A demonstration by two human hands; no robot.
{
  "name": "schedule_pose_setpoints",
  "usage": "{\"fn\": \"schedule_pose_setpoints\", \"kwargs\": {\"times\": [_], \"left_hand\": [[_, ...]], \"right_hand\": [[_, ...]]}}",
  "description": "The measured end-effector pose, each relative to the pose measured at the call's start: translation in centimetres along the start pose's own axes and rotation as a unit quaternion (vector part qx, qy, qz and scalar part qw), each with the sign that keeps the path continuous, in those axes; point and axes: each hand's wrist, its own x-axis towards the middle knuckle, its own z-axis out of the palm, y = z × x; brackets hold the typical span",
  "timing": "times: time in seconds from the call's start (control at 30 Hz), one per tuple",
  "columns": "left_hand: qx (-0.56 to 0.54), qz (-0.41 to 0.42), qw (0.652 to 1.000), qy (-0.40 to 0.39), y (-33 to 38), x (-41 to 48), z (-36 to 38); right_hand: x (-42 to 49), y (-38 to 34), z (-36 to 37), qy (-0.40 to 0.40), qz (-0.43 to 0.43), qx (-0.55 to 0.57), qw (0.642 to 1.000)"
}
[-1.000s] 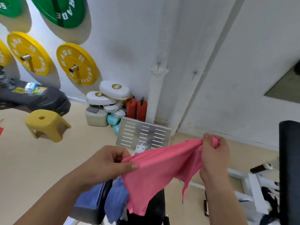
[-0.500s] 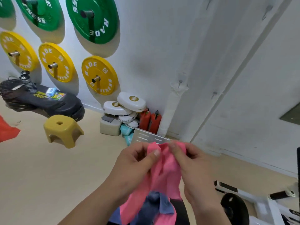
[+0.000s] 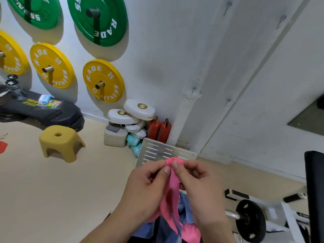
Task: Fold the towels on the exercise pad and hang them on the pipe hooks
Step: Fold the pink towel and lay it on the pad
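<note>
Pink towel (image 3: 172, 190): found at the lower centre of the frame, its top bunched into a small knob. The rest is hung straight down from the fingers toward the bottom edge, so the long axis is near vertical. The knob is pinched on its left side by thumb and forefinger of the left hand (image 3: 145, 188), the other fingers being curled. The right side of the same knob is pinched by the right hand (image 3: 198, 186), so the two grips are almost touching. Blue towels (image 3: 186, 206) are seen below and behind the pink one, partly hidden by it. The white pipe (image 3: 185, 120) is set upright against the wall at centre right of the frame. A hook (image 3: 193, 88) is fixed on it, above the knob and slightly to its right, well apart from it. A second hook (image 3: 228, 101) is seen further right. The right hand is judged the nearer to the hooks. An upward carry is called for, the hanging length trailing below.
</note>
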Motion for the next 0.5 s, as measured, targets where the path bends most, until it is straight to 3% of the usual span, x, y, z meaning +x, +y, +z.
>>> {"fn": "schedule_pose_setpoints", "kwargs": {"times": [0.07,0.33,0.5], "left_hand": [[0.002,0.003,1.0,0.017,-0.3,-0.3,-0.7],[0.079,0.04,0.996,-0.002,-0.6,-0.3,-1.9],[0.106,0.065,0.992,0.014,-1.3,-0.5,-2.1]], "right_hand": [[-0.3,0.5,0.6,0.012,0.013,0.008,1.0],[-1.3,-0.1,2.1,-0.063,-0.038,-0.08,0.994],[-2.9,-0.8,1.9,-0.116,0.024,-0.023,0.993]]}}
